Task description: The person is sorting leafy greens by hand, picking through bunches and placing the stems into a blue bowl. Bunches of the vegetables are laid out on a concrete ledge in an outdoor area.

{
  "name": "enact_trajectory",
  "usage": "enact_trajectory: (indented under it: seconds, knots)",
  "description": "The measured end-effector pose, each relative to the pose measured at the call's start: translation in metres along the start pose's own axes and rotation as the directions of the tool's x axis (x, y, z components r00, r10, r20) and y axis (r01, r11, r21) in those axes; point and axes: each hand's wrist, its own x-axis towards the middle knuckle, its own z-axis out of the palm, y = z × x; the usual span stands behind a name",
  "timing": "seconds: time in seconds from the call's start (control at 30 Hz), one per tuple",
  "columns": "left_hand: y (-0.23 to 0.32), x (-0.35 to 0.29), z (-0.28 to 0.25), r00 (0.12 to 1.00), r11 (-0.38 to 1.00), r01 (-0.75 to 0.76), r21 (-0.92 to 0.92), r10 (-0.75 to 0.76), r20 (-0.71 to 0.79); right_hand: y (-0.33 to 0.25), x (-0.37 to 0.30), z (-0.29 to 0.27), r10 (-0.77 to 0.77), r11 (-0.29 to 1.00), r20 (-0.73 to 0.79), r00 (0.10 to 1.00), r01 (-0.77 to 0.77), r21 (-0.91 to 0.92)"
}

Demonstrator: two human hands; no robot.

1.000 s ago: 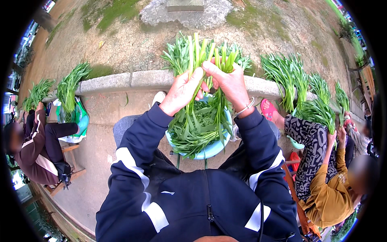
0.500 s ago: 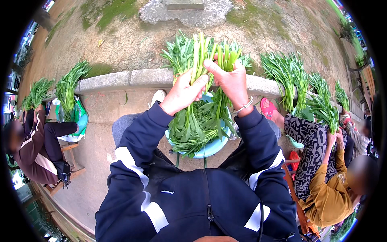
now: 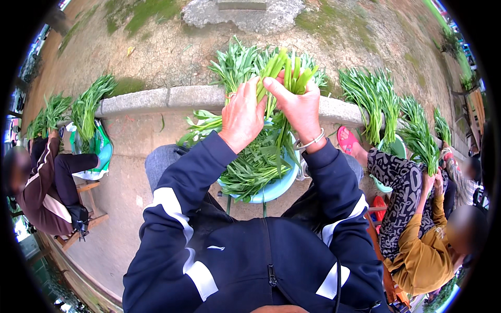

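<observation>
My left hand is closed around a few leafy green stalks. Their pale cut ends tilt up to the right, and their leaves stick out to the left behind my wrist. In my right hand, a thicker bunch of leafy greens is gripped with its stem ends up and its leaves hanging down. Both hands are close together, thumbs near each other, over a light blue basin. Loose greens fill the basin between my knees. Beyond my hands, more greens lie by the curb.
A stone curb runs across, with cracked soil beyond. On the right a person in a mustard top handles greens; bundles rest on the curb there. At left sits a person in a brown jacket beside a green-and-white bag.
My left hand has turned over, back upward. Its stalks now tilt right, and their leaves have swung from over the basin out to the left. My right hand has barely moved.
</observation>
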Motion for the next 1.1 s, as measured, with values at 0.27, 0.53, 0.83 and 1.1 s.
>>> enact_trajectory:
  seconds: [0.27, 0.53, 0.83, 1.1]
  knots:
    - [0.005, 0.007, -0.002, 0.963, 0.494, 0.260, -0.830, -0.069, 0.261, -0.008, 0.006, -0.012, 0.139, 0.985, 0.110, 0.984, -0.149, 0.092]
    - [0.006, 0.019, -0.028, 0.820, 0.136, 0.562, -0.816, -0.217, 0.529, -0.016, 0.013, -0.027, 0.172, 0.940, 0.145, 0.974, -0.206, 0.272]
    - [-0.021, 0.032, -0.068, 0.915, 0.707, 0.285, -0.647, -0.403, -0.038, -0.032, 0.022, -0.068, 0.151, 0.979, -0.002, 0.989, -0.149, 0.141]
    - [-0.023, 0.030, -0.071, 0.935, 0.846, 0.124, -0.519, -0.275, -0.224, -0.029, 0.011, -0.080, 0.102, 0.981, -0.093, 0.990, -0.115, -0.155]
